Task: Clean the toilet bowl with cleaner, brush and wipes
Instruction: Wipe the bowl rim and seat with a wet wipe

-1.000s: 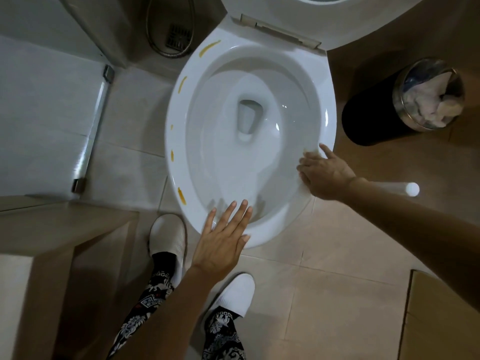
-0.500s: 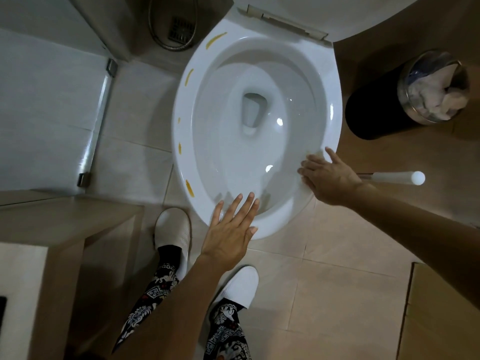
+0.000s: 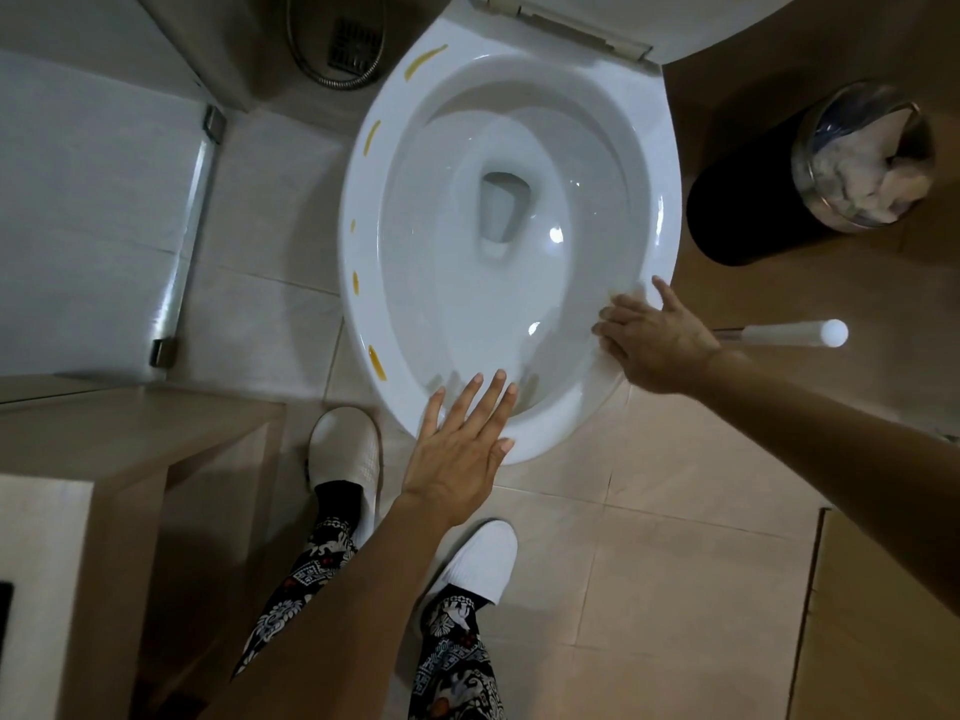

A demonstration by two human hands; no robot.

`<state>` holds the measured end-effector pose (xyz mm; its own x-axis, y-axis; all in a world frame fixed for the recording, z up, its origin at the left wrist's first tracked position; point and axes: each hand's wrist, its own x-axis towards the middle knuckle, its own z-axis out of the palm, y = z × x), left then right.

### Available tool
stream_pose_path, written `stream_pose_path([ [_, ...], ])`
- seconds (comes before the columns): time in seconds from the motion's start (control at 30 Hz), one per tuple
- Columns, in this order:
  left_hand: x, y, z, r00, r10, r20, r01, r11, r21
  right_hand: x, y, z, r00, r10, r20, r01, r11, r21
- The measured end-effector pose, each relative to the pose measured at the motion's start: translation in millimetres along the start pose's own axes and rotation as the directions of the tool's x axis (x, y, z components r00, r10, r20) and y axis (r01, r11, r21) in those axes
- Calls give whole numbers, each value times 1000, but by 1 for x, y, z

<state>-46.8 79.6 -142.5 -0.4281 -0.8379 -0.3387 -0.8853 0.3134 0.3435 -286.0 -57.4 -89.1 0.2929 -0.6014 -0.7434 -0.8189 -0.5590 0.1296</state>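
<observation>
The white toilet bowl (image 3: 613, 407) fills the upper middle, its lid raised at the top edge. Yellow streaks (image 3: 376, 362) dot the left rim from back to front. My left hand (image 3: 460, 444) lies flat with straight fingers on the front rim. My right hand (image 3: 657, 340) rests on the right front rim, thumb spread. Something pale shows blurred by its fingers; I cannot tell whether it is a wipe. A white brush handle (image 3: 779, 335) sticks out to the right from behind that hand.
A black bin (image 3: 727, 210) with a chrome rim, full of crumpled tissue, stands right of the bowl. A floor drain and metal hose (image 3: 356, 44) lie at the back left. A wooden cabinet (image 3: 130, 439) is at the left, a cardboard box (image 3: 883, 615) at the lower right. My white slippers (image 3: 345, 444) stand before the bowl.
Both hands stay on the same parts of the rim. My right thumb has spread a little wider, and the view has shifted slightly.
</observation>
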Motion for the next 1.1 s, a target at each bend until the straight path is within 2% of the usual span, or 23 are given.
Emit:
stream_pose_path([
  [0.13, 0, 0, 0, 1000, -1, 8, 1, 1000, 6, -13, -16, 5, 998, -59, -9, 59, 994, 88],
  [0.4, 1, 1, 0, 1000, -1, 28, 1, 1000, -3, 2, 4, 4, 999, 33, -38, -32, 999, 34],
  [0.53, 1, 1, -3, 999, -1, 35, 1, 1000, -6, -15, -26, 9, 999, -29, -18, 31, 990, 139],
  [0.63, 1, 1, -2, 1000, -3, 22, 4, 1000, -11, -17, -24, 10, 998, -63, -26, 67, 976, 207],
  [0.77, 0, 1, 1, 1000, -4, 31, 4, 1000, -10, -9, -6, 8, 999, -9, -43, 17, 983, 181],
  [0.87, 1, 0, 2, 999, -2, 33, 2, 1000, 7, -12, -21, 8, 999, 11, -39, -4, 984, 177],
  [0.97, 1, 1, 2, 1000, -4, 31, 4, 1000, 7, -24, -50, 13, 997, -52, -48, 61, 976, 208],
  [1.1, 1, 1, 2, 999, -9, 37, 8, 1000, 6, -30, -67, 23, 978, -154, -138, 188, 941, 280],
])
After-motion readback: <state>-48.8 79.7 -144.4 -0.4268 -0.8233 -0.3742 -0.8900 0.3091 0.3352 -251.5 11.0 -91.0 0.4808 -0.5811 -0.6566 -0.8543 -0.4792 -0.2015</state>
